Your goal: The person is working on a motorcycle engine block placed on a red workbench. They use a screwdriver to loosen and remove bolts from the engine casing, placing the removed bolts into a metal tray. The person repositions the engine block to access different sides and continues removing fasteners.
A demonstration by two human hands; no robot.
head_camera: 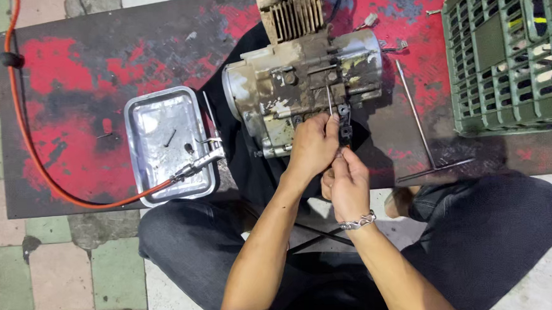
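Ok, what I see:
L hand: fingers curled shut on thin metal rod, upright at engine case front.
R hand: fingertips pinched on small dark part, just below rod.
Engine: mid-bench, on black cloth.
Tray: left of engine, air tool across it.
T-wrench: right, near green crate.

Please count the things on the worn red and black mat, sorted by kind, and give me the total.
Engine block: 1
Metal tray: 1
Air blow tool with orange hose: 1
T-handle wrench: 1
Green plastic crate: 1
Total: 5
Both the left hand and the right hand work at the engine's lower edge.
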